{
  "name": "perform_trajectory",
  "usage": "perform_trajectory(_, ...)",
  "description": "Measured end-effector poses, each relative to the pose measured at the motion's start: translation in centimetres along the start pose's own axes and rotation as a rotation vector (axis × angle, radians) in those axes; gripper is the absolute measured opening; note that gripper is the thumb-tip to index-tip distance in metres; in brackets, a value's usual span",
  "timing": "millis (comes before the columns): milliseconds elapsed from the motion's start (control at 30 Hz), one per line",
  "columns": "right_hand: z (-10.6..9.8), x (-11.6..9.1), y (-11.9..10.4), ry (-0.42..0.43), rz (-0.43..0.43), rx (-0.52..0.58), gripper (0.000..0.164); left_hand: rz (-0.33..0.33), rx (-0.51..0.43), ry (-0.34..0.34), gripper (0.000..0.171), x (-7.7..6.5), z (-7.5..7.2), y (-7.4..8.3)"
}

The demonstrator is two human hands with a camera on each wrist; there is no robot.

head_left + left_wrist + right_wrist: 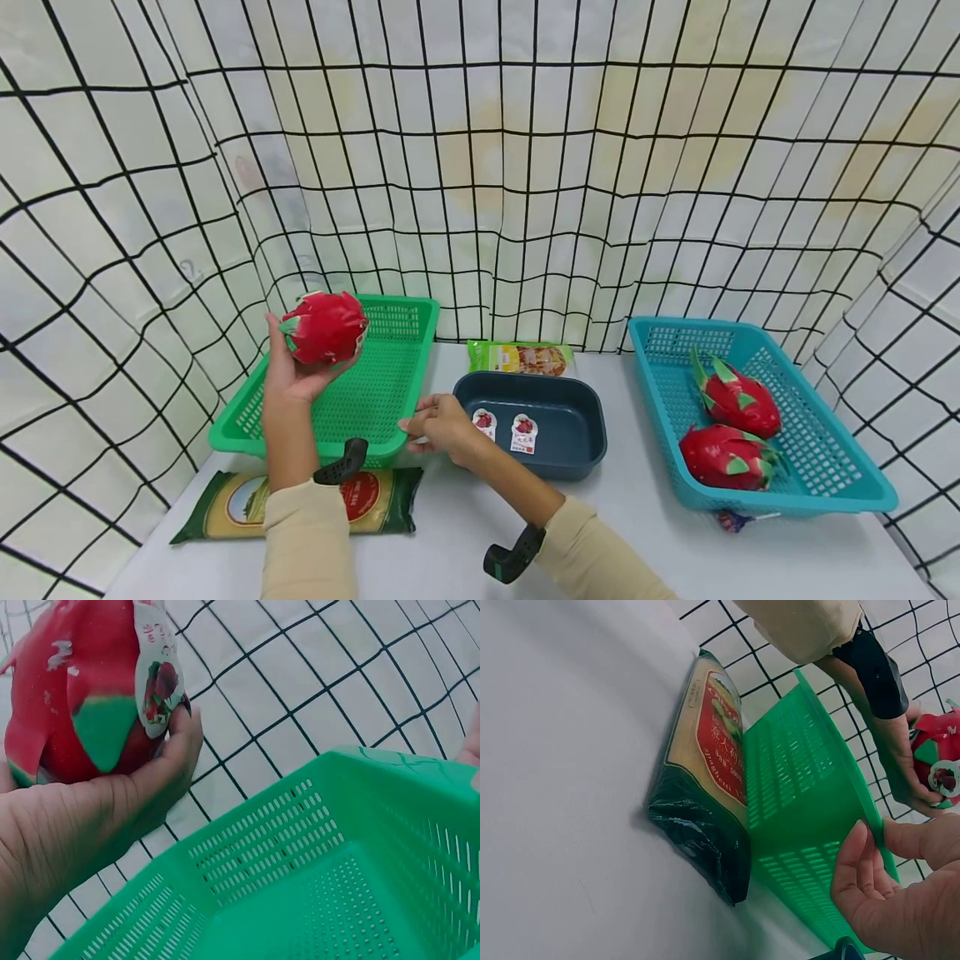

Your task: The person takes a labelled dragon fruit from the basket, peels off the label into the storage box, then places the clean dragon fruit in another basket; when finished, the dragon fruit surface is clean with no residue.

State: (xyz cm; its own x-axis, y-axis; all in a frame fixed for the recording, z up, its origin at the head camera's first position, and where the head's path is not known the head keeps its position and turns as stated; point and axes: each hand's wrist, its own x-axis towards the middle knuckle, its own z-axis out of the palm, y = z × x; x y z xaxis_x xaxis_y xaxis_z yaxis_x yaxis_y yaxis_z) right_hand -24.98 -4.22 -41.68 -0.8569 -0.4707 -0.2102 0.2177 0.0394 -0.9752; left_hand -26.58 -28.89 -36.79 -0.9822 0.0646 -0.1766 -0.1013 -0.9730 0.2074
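Observation:
My left hand (298,385) holds a red dragon fruit (327,327) up over the left part of a green plastic basket (367,404). In the left wrist view the fruit has green-tipped scales and a white oval label (157,679) with a fruit picture. The hand cups it from below, with fingers curled along its side. My right hand (447,429) pinches the basket's near right rim between thumb and fingers, as the right wrist view shows too. Nothing lies inside the green basket.
A dark blue tray (558,460) with two dragon fruit stickers (523,433) stands right of the basket. Behind it lies a green food packet (525,358). A blue basket (660,417) at right holds two dragon fruits (723,457). A spaghetti pack (712,739) lies before the green basket. Black netting surrounds the table.

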Motion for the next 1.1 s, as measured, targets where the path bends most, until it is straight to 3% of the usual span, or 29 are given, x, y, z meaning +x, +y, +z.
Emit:
perform_trajectory(267, -0.1, -0.2, -0.4, 0.017, -0.008, -0.019, 0.036, 0.027, -0.037, 0.033, 0.080, -0.1, 0.1, -0.5)
perform_trajectory(367, -0.2, -0.1, -0.3, 0.011, -0.005, -0.014, 0.035, 0.042, -0.074, -0.005, 0.078, -0.2, -0.3, -0.9)
perform_trajectory(567, -0.2, 0.0, -0.1, -0.005, 0.004, -0.019, 0.032, 0.069, -0.128, -0.142, 0.065, -0.2, -0.9, -1.6)
perform_trajectory(633, -0.1, 0.1, 0.0, -0.006, 0.007, -0.022, 0.032, 0.072, -0.121, -0.129, 0.067, -0.2, -0.8, -1.8)
perform_trajectory(800, 0.1, 0.3, 0.0, -0.007, 0.006, -0.037, 0.033, 0.072, -0.128, -0.010, 0.080, -0.4, -0.2, -2.1)
perform_trajectory(900, 0.1, 0.3, -0.1, -0.005, 0.010, -0.039, 0.032, 0.091, -0.087, 0.012, 0.080, -0.5, 0.1, -2.3)
perform_trajectory(1000, 0.0, 0.2, -0.2, -0.004, 0.016, -0.039, 0.031, 0.110, -0.053, -0.025, 0.078, -0.6, 0.2, -2.7)
perform_trajectory(1100, -0.1, 0.2, -0.1, -0.003, 0.015, -0.037, 0.031, 0.123, -0.098, -0.132, 0.073, -0.7, 0.1, -3.1)
